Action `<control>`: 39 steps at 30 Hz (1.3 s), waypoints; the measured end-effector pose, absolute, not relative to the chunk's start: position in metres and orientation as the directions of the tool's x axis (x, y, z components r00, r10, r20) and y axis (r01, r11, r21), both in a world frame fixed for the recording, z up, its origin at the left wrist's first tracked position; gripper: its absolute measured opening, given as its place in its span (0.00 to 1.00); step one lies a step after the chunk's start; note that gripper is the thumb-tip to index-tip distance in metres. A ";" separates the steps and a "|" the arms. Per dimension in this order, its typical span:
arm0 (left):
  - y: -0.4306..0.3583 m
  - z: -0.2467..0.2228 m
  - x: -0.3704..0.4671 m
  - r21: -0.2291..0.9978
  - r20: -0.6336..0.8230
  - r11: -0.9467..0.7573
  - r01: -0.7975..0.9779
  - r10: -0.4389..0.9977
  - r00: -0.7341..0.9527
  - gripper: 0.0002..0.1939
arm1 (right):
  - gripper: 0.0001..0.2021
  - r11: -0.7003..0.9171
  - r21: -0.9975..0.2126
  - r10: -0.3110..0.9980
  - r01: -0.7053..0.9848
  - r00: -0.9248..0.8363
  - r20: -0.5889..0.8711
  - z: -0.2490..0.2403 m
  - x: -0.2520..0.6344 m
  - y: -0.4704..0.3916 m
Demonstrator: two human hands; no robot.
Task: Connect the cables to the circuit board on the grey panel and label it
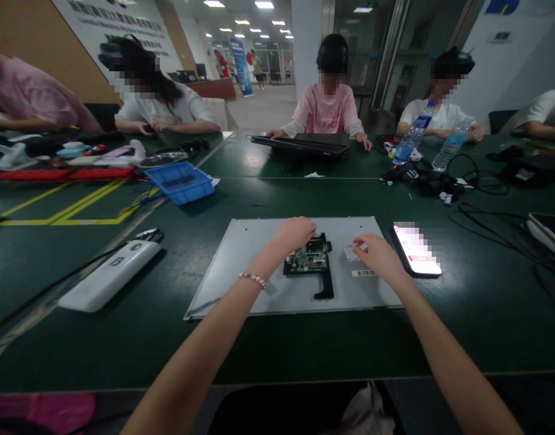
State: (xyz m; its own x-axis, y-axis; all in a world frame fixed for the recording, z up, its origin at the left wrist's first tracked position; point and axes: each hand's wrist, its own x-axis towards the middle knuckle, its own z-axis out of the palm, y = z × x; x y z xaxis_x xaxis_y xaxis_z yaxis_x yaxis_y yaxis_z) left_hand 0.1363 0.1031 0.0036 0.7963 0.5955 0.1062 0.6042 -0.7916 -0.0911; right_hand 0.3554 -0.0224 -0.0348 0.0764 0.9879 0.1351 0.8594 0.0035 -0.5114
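Observation:
A flat grey-white panel [259, 296] lies on the table before me. Near its middle sits a green circuit board [304, 261] on a black bracket [325, 287]. My left hand [298, 233] is over the board's far left edge, fingers curled down; whatever the fingertips grip is hidden. To the right, my right hand [372, 251] has its thumb and fingers pinched beside a small whitish label or piece [351, 254] on the panel. Whether that piece is in the pinch I cannot tell. A barcode sticker [363, 273] shows just below that hand.
A lit phone [417, 251] lies right of the panel, a white power bank [109, 275] with a cable to the left. Farther off are a blue basket [182, 184], a black monitor-like panel [299, 147], bottles [413, 133] and cables. Several people sit around the table.

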 end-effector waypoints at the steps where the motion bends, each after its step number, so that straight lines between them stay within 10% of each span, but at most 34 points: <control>1: 0.104 0.006 0.140 -0.096 0.121 -0.784 0.613 0.602 0.789 0.13 | 0.12 0.002 -0.512 0.988 0.859 0.078 0.136 -0.034 0.355 -0.023; 17: 0.087 0.020 0.168 -0.092 0.115 -0.798 0.596 0.586 0.802 0.15 | 0.12 -0.017 -0.523 0.990 0.852 0.087 0.109 -0.028 0.352 -0.023; 24: 0.091 0.033 0.048 0.127 0.126 -0.476 0.870 0.878 0.462 0.20 | 0.14 0.053 -0.566 0.993 0.822 0.014 0.113 -0.031 0.349 -0.023; 30: 0.077 0.030 -0.019 0.381 -0.303 -0.210 0.901 0.892 0.336 0.29 | 0.10 0.068 -0.584 0.994 0.809 -0.004 0.111 -0.034 0.348 -0.024; 39: 0.070 0.018 -0.014 0.453 -0.238 -0.359 0.816 0.833 0.499 0.16 | 0.08 0.065 -0.588 0.994 0.806 0.003 0.114 -0.035 0.346 -0.025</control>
State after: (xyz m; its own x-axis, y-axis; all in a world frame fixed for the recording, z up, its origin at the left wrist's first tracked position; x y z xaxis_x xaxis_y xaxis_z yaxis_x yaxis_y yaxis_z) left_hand -0.0135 0.0697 0.0178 0.4989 0.8332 -0.2384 0.8161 -0.3592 0.4527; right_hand 0.3464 -0.0246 -0.0350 0.0030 0.9935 0.1135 0.8063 0.0647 -0.5879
